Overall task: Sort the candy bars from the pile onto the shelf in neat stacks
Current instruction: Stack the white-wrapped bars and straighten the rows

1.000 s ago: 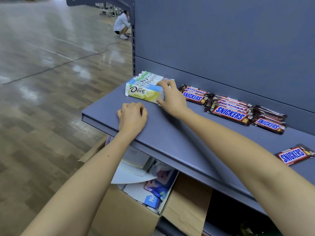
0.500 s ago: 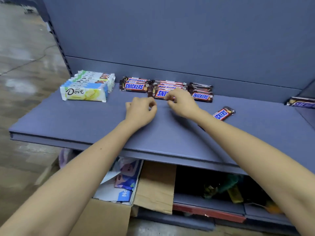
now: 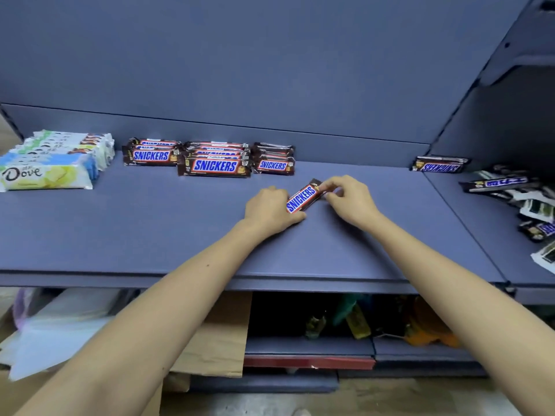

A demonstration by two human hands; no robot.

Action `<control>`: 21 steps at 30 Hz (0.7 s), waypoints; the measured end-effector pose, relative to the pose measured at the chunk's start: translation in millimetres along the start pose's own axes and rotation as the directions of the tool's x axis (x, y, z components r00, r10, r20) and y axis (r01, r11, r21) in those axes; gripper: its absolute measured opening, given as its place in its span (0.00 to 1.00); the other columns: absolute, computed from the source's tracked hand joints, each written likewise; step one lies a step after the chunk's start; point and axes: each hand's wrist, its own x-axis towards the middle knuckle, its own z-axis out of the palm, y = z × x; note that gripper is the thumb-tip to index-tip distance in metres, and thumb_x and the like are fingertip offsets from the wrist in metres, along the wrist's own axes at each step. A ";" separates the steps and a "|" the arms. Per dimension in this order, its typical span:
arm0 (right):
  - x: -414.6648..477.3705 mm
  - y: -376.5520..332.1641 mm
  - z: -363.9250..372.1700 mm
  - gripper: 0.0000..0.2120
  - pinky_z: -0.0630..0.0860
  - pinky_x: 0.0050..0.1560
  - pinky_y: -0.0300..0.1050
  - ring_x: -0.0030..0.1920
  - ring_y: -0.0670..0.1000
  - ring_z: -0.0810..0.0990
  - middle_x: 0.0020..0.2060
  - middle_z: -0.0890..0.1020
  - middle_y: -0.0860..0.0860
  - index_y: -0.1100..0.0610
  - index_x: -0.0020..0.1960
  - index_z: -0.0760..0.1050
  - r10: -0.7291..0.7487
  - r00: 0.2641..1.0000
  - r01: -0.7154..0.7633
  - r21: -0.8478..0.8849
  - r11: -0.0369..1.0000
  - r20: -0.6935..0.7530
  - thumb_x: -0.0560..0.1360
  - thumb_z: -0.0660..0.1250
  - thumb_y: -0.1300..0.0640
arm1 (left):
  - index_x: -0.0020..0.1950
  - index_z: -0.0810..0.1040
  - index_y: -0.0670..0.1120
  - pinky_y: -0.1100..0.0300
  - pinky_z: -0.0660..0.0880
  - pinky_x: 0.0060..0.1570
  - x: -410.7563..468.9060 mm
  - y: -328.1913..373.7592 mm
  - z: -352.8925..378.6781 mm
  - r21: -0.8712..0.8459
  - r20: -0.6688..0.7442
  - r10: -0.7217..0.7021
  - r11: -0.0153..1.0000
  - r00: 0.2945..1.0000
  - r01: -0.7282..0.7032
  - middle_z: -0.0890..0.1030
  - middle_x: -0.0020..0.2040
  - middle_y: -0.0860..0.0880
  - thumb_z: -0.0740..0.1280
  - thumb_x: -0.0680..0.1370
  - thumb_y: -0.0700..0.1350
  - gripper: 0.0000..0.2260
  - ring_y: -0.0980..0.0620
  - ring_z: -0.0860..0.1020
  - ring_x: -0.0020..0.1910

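1. Our two hands meet on one Snickers bar (image 3: 303,196). It lies slanted on the blue-grey shelf (image 3: 150,229) with its label facing up.
2. Our left hand (image 3: 270,211) grips the nearer end of the bar, with fingers and thumb curled about it.
3. Our right hand (image 3: 351,199) pinches the farther end between thumb and forefinger, the other fingers loosely bent.
4. Beyond the grip and to its left, three Snickers stacks (image 3: 214,165) sit side by side near the back wall. The middle stack stands a little forward of the other two.
5. Farther left of the grip, well apart from it, are the Dove bars (image 3: 48,172), set in close rows of pale wrappers.
6. Right of the grip and well apart from it, a lone Snickers (image 3: 440,165) rests at the back of the shelf, with its label upside down to us.
7. Farther right again, on the neighbouring shelf, lies the loose pile (image 3: 516,193) of candy bars, jumbled at all angles.
8. Below the grip, under the shelf's front edge, we see a cardboard box (image 3: 219,334). Beside it are blurred items we cannot make out.
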 end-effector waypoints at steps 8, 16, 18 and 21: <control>-1.5 0.8 7.4 0.17 0.61 0.54 0.31 0.56 0.51 0.71 0.59 0.75 0.54 0.56 0.62 0.74 -0.201 0.980 0.199 0.088 0.976 0.007 0.73 0.67 0.61 | 0.61 0.76 0.49 0.53 0.72 0.54 -13.9 -29.3 -15.0 -0.060 -0.032 0.164 0.984 0.986 -0.166 0.76 0.54 0.48 0.70 0.72 0.52 0.18 0.49 0.71 0.57; 5.7 -12.7 16.1 0.28 0.57 0.59 0.33 0.64 0.53 0.65 0.64 0.72 0.51 0.52 0.69 0.67 -0.341 0.924 0.333 0.071 0.940 0.171 0.71 0.71 0.52 | 0.61 0.76 0.47 0.59 0.70 0.49 -30.8 -47.1 -17.5 -0.043 -0.266 0.226 0.968 0.937 -0.246 0.76 0.56 0.48 0.71 0.72 0.48 0.19 0.50 0.73 0.57; 8.4 -14.1 18.0 0.29 0.59 0.60 0.35 0.63 0.54 0.65 0.63 0.72 0.52 0.52 0.69 0.66 -0.314 0.941 0.296 0.135 0.945 0.130 0.71 0.72 0.55 | 0.60 0.77 0.46 0.62 0.68 0.46 -34.0 -51.9 -17.4 -0.040 -0.317 0.222 0.968 0.922 -0.247 0.77 0.55 0.48 0.71 0.71 0.51 0.19 0.50 0.75 0.55; 13.4 -16.9 19.2 0.29 0.65 0.66 0.43 0.63 0.55 0.69 0.62 0.71 0.51 0.50 0.68 0.66 -0.268 0.956 0.229 0.269 0.936 0.119 0.70 0.72 0.57 | 0.59 0.78 0.45 0.61 0.70 0.46 -37.4 -60.2 -21.0 -0.051 -0.370 0.229 0.963 0.900 -0.266 0.79 0.53 0.48 0.65 0.70 0.58 0.23 0.53 0.74 0.52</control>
